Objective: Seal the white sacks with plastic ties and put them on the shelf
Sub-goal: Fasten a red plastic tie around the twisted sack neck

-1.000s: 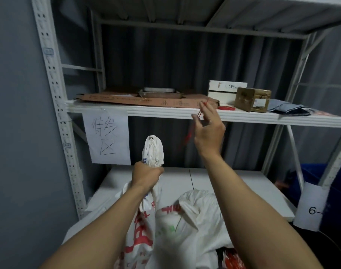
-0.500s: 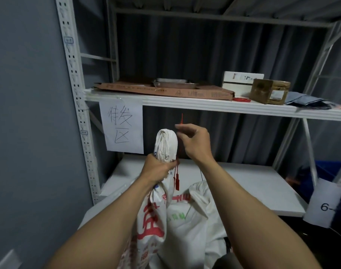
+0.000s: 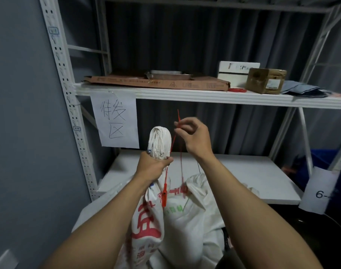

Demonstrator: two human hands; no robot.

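My left hand (image 3: 152, 167) grips the twisted neck of a white sack (image 3: 149, 220) with red print, its bunched top sticking up above my fist. My right hand (image 3: 195, 136) pinches thin red plastic ties (image 3: 172, 144) beside that neck; one tie hangs down past my left fist, its red tag end dangling over the sack. A second white sack (image 3: 195, 214) lies slumped just right of the first, its mouth loose. Both stand in front of the white lower shelf (image 3: 243, 177).
The upper shelf (image 3: 185, 95) carries a flat brown carton (image 3: 156, 83), a metal tray, a white box (image 3: 237, 71), a small brown box (image 3: 265, 80), more red ties (image 3: 237, 90) and grey fabric. A handwritten paper sign (image 3: 115, 119) hangs from its edge. Blue bin at right.
My right hand came down from the upper shelf edge with the red ties and now holds them beside the sack's neck. My left hand kept its grip on the neck.
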